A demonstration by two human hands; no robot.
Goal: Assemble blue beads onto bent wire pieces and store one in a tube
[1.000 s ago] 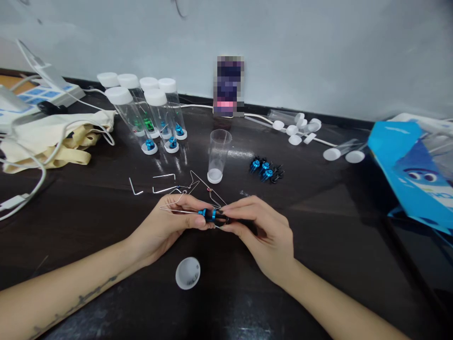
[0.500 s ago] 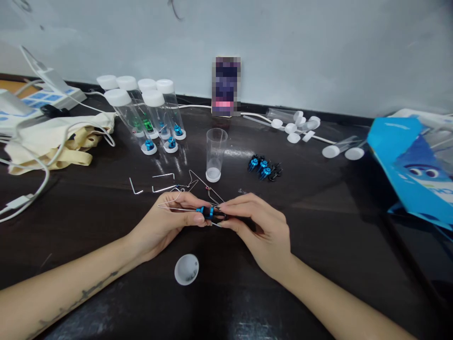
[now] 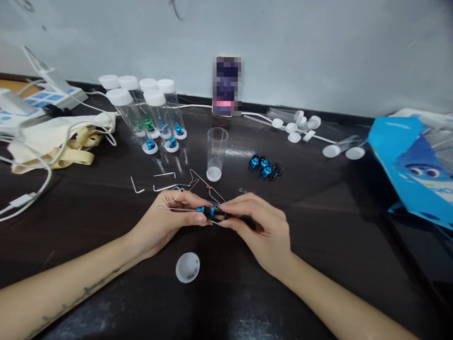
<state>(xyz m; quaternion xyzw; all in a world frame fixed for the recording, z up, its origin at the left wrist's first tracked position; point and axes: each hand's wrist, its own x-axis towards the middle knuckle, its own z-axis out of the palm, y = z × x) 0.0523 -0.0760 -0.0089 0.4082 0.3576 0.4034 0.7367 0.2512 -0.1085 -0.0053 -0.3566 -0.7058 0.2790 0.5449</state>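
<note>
Evidently, little has changed over the last second: our left hand (image 3: 172, 221) and right hand (image 3: 264, 229) still pinch the glossy blue-and-black piece (image 3: 212, 212) from nine and three o'clock, suggesting fine, steady work. From it, a clear, smooth tube (image 3: 217, 152) stands at twelve, a round whitish cup (image 3: 183, 267) at seven.

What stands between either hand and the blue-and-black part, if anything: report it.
Nothing visible: the left hand and the right hand both hold the blue-and-black part. A thin bent wire crosses the left hand toward it without blocking the grip. The clear tube stands beyond the hands.
</note>
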